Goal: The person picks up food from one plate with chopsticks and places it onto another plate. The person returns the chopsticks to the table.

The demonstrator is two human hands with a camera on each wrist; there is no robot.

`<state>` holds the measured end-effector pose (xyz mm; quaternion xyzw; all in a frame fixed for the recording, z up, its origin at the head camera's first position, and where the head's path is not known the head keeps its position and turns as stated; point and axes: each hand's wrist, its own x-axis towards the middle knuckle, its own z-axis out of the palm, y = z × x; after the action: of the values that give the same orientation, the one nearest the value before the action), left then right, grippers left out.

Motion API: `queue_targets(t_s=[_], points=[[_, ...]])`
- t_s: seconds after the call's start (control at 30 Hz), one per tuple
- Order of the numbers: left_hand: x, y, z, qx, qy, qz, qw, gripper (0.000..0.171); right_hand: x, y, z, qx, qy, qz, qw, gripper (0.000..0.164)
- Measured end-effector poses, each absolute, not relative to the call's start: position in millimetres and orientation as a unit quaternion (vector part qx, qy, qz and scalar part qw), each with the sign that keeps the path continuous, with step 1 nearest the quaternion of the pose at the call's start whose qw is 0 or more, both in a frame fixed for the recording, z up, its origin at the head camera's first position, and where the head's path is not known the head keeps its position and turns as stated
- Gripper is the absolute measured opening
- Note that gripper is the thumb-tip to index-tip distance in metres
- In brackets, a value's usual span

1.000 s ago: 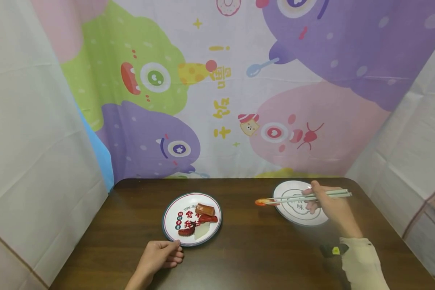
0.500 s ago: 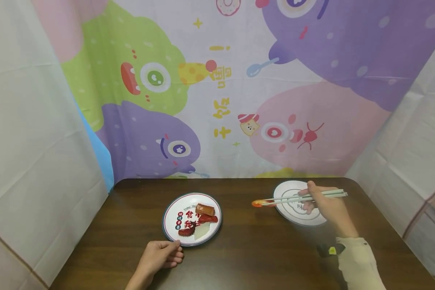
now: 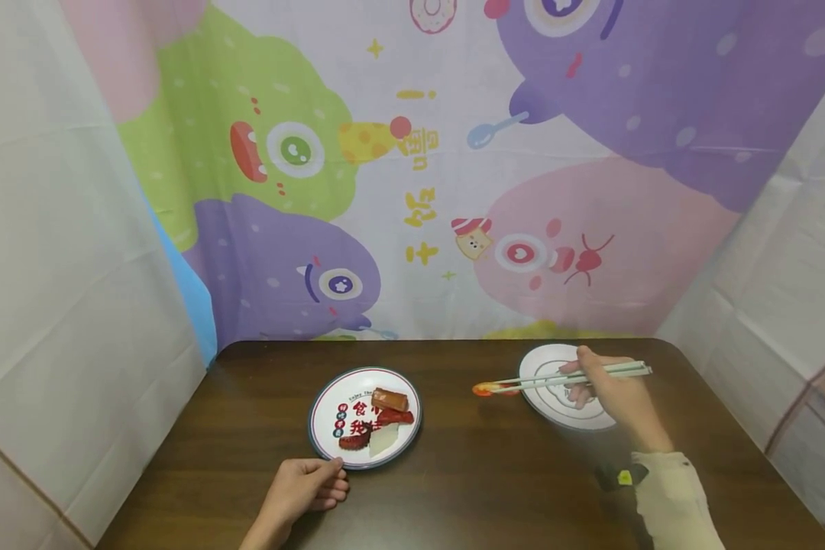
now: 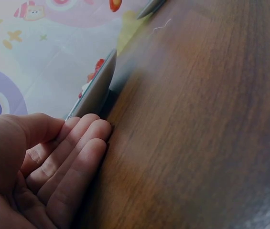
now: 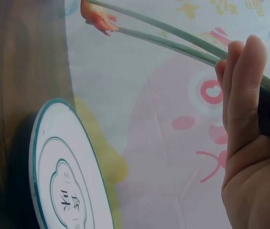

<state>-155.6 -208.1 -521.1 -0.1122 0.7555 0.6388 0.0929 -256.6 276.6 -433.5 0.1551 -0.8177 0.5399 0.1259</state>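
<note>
In the head view, my left hand [image 3: 304, 489] pinches the near rim of a white plate [image 3: 326, 412] with a dark edge and red lettering. On that plate lie a brown sausage-like piece [image 3: 389, 399], a red piece [image 3: 396, 416], a dark red ridged piece [image 3: 354, 441] and a pale white piece [image 3: 383, 441]. My right hand [image 3: 619, 401] holds pale green chopsticks [image 3: 550, 380]. Between their tips is an orange-red shrimp [image 3: 484, 389], lifted above the table; the right wrist view shows the shrimp [image 5: 99, 18] with its tail end toward the hand.
A second white plate [image 3: 539, 363] with grey line pattern lies partly under my right hand, no food visible on it. Both plates stand on a dark wooden table [image 3: 454, 489]. A cartoon-printed cloth [image 3: 419, 305] hangs behind the table, with pale cloth walls at both sides.
My right hand has drifted slightly left with the chopsticks and the shrimp, away from the right plate toward the left one. The left hand keeps its place at the rim.
</note>
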Motion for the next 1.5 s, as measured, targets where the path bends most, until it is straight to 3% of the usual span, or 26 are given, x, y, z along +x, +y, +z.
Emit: queue_targets(t_s=[0.37, 1.5], points=[[-154.8, -207.2, -519.1, -0.113, 0.755, 0.639, 0.092, 0.037, -257.0, 268.0, -437.5, 0.175, -0.803, 0.564, 0.081, 0.045], [-155.2, -206.1, -519.3, -0.113, 0.757, 0.637, 0.086, 0.037, -258.7, 253.1, -437.3, 0.175, -0.786, 0.589, 0.076, 0.044]])
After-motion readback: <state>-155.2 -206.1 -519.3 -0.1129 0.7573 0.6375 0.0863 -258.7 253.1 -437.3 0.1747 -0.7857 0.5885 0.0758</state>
